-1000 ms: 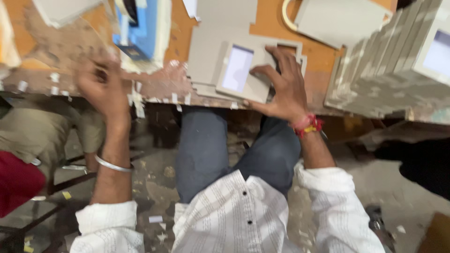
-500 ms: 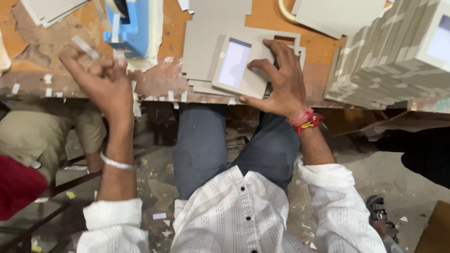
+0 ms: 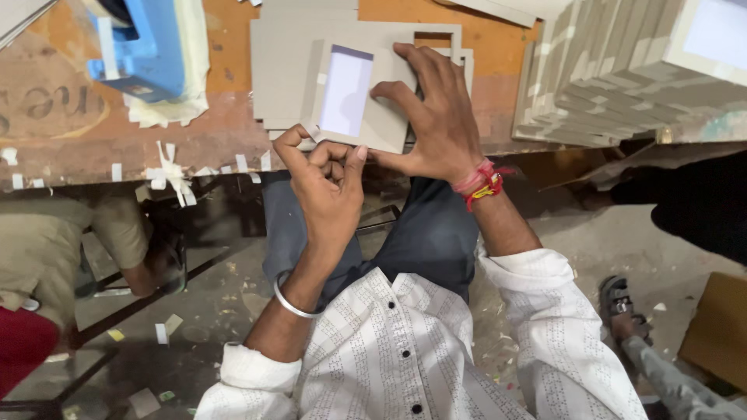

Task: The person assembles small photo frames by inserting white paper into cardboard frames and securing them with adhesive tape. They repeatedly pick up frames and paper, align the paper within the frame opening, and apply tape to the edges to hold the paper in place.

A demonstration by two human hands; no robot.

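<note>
Two hands of mine work at the near edge of the orange wooden bench (image 3: 226,47). My right hand (image 3: 436,117) lies spread and flat on a grey cardboard frame with a pale rectangular window (image 3: 354,101), its fingers (image 3: 416,66) splayed wide across the right part of the card and pressing it down, gripping nothing. My left hand (image 3: 327,183) sits just below that frame's lower edge, fingers curled in toward the palm with the thumb up against the card's bottom corner; whether anything is pinched inside the curl I cannot tell. The frame rests on a larger flat grey cardboard sheet (image 3: 284,74), which reaches beyond my fingertips toward the far side of the bench. Well to the right of my right hand rises a tall leaning stack of grey cardboard pieces (image 3: 615,85). Well to the left of my left hand stands a blue tape dispenser (image 3: 152,50), and short strips of white tape (image 3: 171,171) hang stuck along the bench's front edge, left of my left hand.
</note>
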